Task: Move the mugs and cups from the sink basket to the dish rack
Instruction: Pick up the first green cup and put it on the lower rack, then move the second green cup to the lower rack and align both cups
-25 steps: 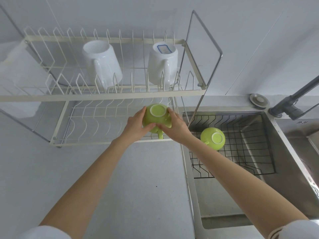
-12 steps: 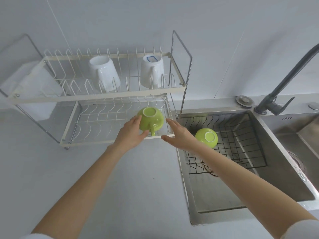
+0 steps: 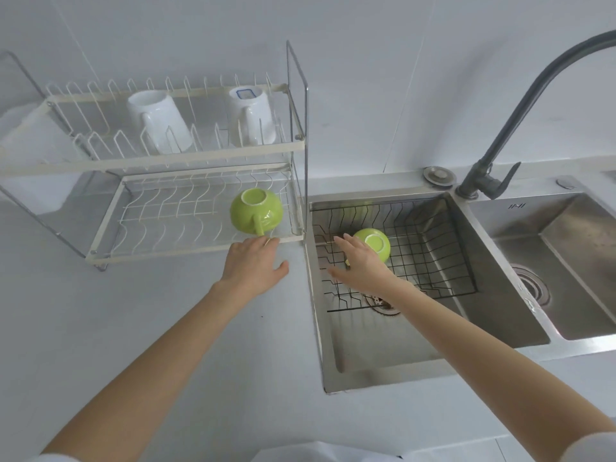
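Observation:
A green cup [image 3: 256, 215] sits upside down on the right end of the dish rack's lower tier [image 3: 186, 248], handle toward me. My left hand [image 3: 253, 266] hovers open just in front of it, over the counter, touching nothing. A second green cup [image 3: 375, 243] lies upside down in the black wire sink basket [image 3: 433, 261]. My right hand [image 3: 360, 265] is open over the basket, its fingers beside that cup's left side and partly hiding it. Two white mugs [image 3: 160, 123] [image 3: 251, 116] stand inverted on the rack's upper tier.
The basket rests in the left steel sink bowl [image 3: 383, 348]. A dark tall faucet [image 3: 493, 168] rises behind the sink, with a second bowl [image 3: 573, 255] to its right. The rack's upright metal frame [image 3: 305, 128] stands between rack and sink. Grey counter lies below the rack.
Both hands let go of the green cup, which now rests on the lower tier. My left hand drew back toward me. My right hand moved right, over the basket, to the second green cup.

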### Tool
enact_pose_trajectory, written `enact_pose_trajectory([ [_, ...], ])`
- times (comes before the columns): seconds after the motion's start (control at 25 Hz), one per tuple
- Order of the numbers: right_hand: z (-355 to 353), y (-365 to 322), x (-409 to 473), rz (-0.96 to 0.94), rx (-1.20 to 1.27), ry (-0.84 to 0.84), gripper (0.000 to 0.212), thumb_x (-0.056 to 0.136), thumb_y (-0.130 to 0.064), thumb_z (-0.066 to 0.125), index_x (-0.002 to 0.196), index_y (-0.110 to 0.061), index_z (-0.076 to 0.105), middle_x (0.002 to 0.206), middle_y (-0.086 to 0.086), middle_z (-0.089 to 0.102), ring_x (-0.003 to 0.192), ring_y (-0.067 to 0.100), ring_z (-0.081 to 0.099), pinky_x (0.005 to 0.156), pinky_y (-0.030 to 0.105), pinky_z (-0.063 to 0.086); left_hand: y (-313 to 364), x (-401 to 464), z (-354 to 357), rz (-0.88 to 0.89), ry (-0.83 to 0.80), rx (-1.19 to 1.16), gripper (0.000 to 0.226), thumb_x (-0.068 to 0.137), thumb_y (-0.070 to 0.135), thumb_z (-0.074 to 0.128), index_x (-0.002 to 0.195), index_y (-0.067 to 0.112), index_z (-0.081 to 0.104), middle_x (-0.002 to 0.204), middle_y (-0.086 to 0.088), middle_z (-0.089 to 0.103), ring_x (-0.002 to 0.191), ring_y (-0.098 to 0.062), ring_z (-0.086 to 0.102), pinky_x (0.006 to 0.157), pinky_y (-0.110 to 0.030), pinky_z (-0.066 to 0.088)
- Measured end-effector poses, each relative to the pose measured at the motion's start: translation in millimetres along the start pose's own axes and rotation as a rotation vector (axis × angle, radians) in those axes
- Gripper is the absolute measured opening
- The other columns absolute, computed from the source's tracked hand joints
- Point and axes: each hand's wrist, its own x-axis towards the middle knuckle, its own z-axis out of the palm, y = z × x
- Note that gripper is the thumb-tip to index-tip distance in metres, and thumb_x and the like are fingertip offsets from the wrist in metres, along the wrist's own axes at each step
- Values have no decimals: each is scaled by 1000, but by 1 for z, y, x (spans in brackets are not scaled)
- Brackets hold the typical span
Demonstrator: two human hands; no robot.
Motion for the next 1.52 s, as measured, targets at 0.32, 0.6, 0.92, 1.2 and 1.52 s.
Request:
enact_pose_trajectory([
  [0.32,-23,76,3,75,-68,-41,67,87,-36,53,143,-15,24,155,14,19,143,28,13,116,43,15,79,35,19,79,-69,-23,53,88,40,42,134,14,35,138,-8,46,125,-28,43,100,-42,35],
  [0.6,-28,141,20,144,-21,-107,69,86,-38,55,143,-14,24,153,13,23,143,27,15,118,42,16,134,76,47,95,-148,-40,51,88,40,41,131,13,37,135,-8,49,122,-27,47,97,-41,39],
  [0.92,-11,182,55,244,178,-242,65,87,-33,54,143,-12,25,142,19,39,130,33,36,107,44,36,158,129,84,6,-304,-111,54,89,43,40,134,14,34,137,-8,46,122,-28,46,94,-44,42],
  [1.2,13,205,92,396,428,-296,58,87,-31,55,137,-7,34,123,15,56,121,31,48,94,31,41,161,181,120,-137,-375,-295,54,88,40,45,134,12,37,135,-13,47,121,-30,47,95,-41,44],
  [1.52,36,218,130,582,689,-244,44,90,-32,49,128,-9,45,126,13,58,118,30,51,93,34,41,156,223,156,-326,-365,-538,63,84,34,55,136,10,29,140,-16,39,126,-30,41,101,-36,35],
])
